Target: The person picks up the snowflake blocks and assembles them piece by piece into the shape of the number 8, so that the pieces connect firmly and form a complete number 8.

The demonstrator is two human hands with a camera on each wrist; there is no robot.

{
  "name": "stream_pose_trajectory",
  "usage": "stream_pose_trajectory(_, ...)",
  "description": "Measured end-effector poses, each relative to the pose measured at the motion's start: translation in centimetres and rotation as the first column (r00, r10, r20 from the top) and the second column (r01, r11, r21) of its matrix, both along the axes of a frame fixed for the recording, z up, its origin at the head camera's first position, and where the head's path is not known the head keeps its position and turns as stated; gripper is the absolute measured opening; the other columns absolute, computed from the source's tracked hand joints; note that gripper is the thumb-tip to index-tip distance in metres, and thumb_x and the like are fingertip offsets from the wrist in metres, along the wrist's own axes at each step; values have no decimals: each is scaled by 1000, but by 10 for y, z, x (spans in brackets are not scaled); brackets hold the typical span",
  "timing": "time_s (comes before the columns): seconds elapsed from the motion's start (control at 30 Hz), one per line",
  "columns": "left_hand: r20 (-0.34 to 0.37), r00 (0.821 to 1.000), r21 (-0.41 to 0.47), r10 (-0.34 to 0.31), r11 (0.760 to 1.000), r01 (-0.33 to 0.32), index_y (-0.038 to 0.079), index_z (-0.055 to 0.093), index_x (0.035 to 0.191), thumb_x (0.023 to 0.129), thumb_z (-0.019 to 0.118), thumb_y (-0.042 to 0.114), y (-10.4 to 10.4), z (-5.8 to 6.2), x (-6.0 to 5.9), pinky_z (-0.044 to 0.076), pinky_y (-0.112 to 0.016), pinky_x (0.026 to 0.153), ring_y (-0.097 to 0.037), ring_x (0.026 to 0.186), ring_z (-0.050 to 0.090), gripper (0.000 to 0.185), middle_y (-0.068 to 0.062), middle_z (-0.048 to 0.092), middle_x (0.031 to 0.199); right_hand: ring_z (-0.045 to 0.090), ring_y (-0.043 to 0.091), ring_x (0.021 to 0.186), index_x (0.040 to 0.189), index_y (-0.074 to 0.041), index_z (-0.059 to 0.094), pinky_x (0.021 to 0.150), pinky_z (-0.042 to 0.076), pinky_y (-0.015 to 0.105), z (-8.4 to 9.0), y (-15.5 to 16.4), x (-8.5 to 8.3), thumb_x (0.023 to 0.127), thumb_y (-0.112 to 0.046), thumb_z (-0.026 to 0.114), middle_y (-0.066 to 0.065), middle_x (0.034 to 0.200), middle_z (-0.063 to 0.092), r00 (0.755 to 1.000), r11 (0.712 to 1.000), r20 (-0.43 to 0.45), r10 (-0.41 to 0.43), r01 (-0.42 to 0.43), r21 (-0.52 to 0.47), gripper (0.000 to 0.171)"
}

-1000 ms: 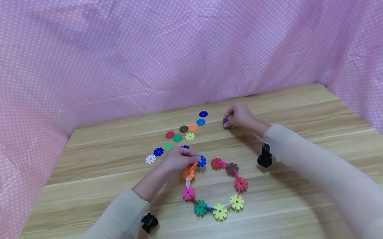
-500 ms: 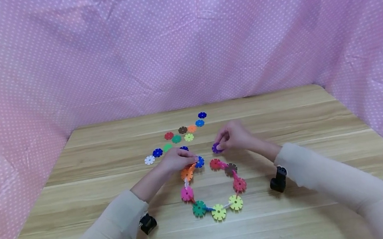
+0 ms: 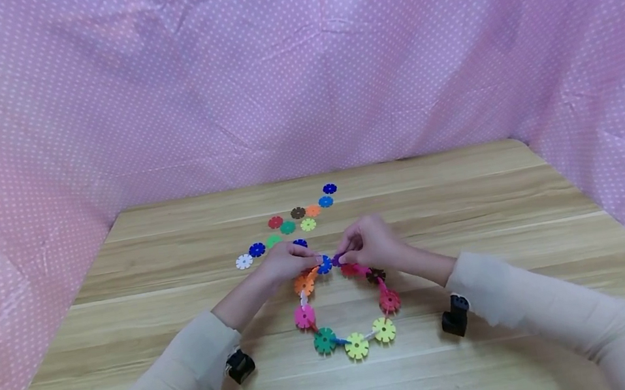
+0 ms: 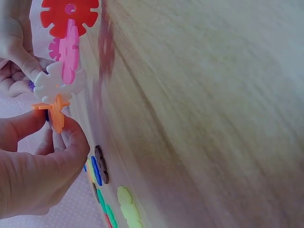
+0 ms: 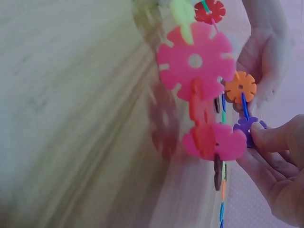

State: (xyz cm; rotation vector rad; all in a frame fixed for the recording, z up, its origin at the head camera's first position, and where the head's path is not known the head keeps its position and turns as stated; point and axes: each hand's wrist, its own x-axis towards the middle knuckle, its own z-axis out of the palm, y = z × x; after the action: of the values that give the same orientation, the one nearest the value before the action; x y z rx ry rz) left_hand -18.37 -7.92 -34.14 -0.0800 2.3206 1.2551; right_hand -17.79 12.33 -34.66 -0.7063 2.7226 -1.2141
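Observation:
My left hand (image 3: 288, 261) pinches the chain's left end by the blue notched disc (image 3: 324, 264), with an orange disc (image 4: 57, 114) right at the fingertips in the left wrist view. Between thumb and fingers of my right hand (image 3: 372, 245) is a purple notched disc (image 5: 248, 130), its edge meeting the blue disc. From the left hand the chain of linked discs curves down through orange, pink (image 3: 305, 316), green (image 3: 325, 340) and yellow (image 3: 357, 346) discs. It climbs again on the right to a red disc (image 3: 390, 301) and a brown one (image 3: 376, 275), ending under the right hand.
Loose flat discs lie behind the hands, among them a white one (image 3: 244, 261), a red one (image 3: 275, 222) and a dark blue one (image 3: 330, 189). A pink dotted cloth (image 3: 297, 78) hangs beyond the wooden table's far edge.
My right hand has carried the purple disc from the back right toward the left and nearer, up to the blue disc. My left hand has stayed nearly still at the chain's end.

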Motion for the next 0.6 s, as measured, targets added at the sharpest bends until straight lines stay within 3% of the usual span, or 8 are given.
stream_pose_trajectory(0.23, 13, 1000, -15, 25, 1000, -25, 9, 73, 108, 91, 66, 20, 2, -2, 1, 48, -26, 84, -19, 101, 57, 21, -8, 67, 116, 63, 4, 60, 79, -7, 76, 53, 49, 13, -3, -6, 5, 79, -4, 77, 5, 78, 75, 999, 1000, -38, -25, 25, -18, 3)
stream_pose_trajectory(0.37, 31, 996, -19, 79, 997, -78, 9, 73, 108, 91, 67, 20, 4, -2, 1, 49, -29, 88, -21, 106, 57, 21, -9, 66, 119, 59, 4, 56, 78, -6, 75, 47, 43, 14, -3, -10, 7, 79, -4, 76, 4, 76, 75, 997, 996, -26, -77, 75, -42, 3)
stream_pose_trajectory(0.6, 59, 987, 9, 149, 989, -150, 9, 73, 108, 90, 67, 17, 6, -1, 2, 51, -31, 93, -23, 112, 58, 21, -11, 66, 123, 63, 5, 60, 76, -8, 75, 52, 50, 16, -6, -15, 8, 79, -1, 76, 4, 75, 75, 992, 989, -28, -124, 122, -83, 8)
